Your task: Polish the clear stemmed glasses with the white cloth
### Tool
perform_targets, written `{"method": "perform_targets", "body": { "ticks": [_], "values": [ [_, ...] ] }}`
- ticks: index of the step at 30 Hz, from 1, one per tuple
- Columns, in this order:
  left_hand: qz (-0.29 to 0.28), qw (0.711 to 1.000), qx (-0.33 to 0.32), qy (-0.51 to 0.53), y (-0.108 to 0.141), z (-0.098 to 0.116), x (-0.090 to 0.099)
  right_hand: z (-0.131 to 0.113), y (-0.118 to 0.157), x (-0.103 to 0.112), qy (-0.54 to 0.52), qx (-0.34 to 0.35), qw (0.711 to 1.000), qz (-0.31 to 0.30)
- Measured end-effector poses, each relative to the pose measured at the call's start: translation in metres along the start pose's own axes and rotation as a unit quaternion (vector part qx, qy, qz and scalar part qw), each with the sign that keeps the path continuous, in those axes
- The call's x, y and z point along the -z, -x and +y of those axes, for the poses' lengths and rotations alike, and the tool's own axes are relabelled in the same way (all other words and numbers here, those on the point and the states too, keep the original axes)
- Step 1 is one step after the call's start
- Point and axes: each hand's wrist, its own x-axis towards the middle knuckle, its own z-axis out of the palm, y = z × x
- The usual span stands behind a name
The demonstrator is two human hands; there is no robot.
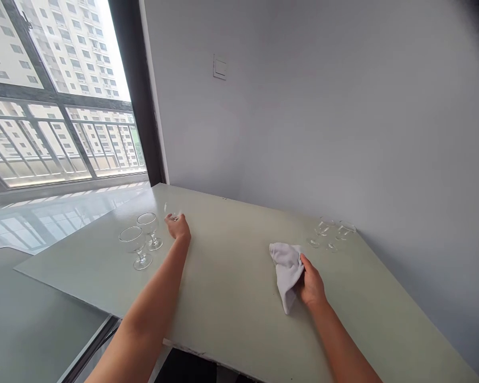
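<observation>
Stretched to the far left of the table, my left hand (179, 226) has its fingers closed round a clear stemmed glass (172, 210), whose lower part the hand mostly hides. Two more stemmed glasses stand upright just left of that hand, a nearer one (131, 240) and a farther one (148, 223). My right hand (312, 282) grips a crumpled white cloth (286, 265) above the table's middle right; part of the cloth hangs down. Beyond the right hand, two clear glasses, one (324, 227) beside the other (345, 230), rest near the wall and seem tilted.
The pale table (227, 276) meets a grey wall (323, 106) along its back and right. A light switch (219, 67) is on the wall. At the left are a window (64, 106) with railings and a grey chair-like surface (27, 319) below table height.
</observation>
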Motion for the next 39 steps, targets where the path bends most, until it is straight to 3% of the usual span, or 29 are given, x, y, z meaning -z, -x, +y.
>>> {"method": "perform_targets", "body": {
  "ticks": [5,8,13,16,20,22,28,34,36,39],
  "values": [
    [-0.116,0.988,-0.094,-0.029,0.071,0.017,-0.011,-0.01,0.012,-0.007,-0.015,0.045,0.999,0.001],
    [-0.22,0.959,-0.179,-0.024,0.119,0.025,-0.014,-0.019,0.025,-0.02,-0.007,0.105,0.994,0.0],
    [-0.382,0.903,-0.198,0.015,0.168,0.017,-0.015,-0.038,0.046,-0.043,0.1,0.253,0.962,0.013],
    [-0.392,0.886,-0.247,-0.03,0.179,0.007,-0.013,-0.041,0.057,-0.061,0.173,0.283,0.943,-0.033],
    [-0.373,0.854,-0.35,-0.092,0.18,-0.002,-0.008,-0.027,0.069,-0.084,0.172,0.2,0.936,-0.231],
    [-0.355,0.847,-0.38,-0.11,0.176,-0.004,-0.006,-0.018,0.072,-0.088,0.164,0.166,0.926,-0.296],
    [-0.308,0.814,-0.471,-0.141,0.172,0.0,0.0,-0.016,0.065,-0.074,0.212,0.106,0.901,-0.364],
    [-0.365,0.73,-0.558,-0.149,0.18,0.006,0.006,-0.018,0.057,-0.061,0.234,0.022,0.871,-0.431],
    [-0.382,0.727,-0.55,-0.154,0.181,0.008,0.005,-0.019,0.058,-0.057,0.188,0.002,0.873,-0.45],
    [-0.392,0.746,-0.517,-0.149,0.182,0.009,0.004,-0.025,0.059,-0.051,0.075,-0.044,0.858,-0.507]
  ]
}}
